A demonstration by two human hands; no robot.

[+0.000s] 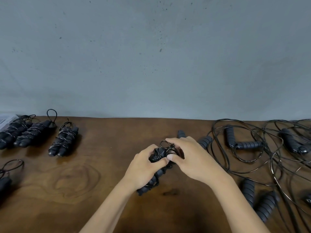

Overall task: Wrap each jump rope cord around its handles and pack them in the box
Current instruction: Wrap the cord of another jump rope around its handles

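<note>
My left hand grips the wrapped handles above the bench; my right hand pinches the cord at their top. Loose ropes lie right of it.

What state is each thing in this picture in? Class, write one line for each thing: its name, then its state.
Left hand: grips the rope bundle.
Right hand: pinches the cord at the bundle's top.
Rope bundle: partly wrapped, held over the table.
Three wrapped ropes: finished, lying at far left.
Loose ropes: unwrapped, cords tangled at right.
Table: bears them all.
</note>
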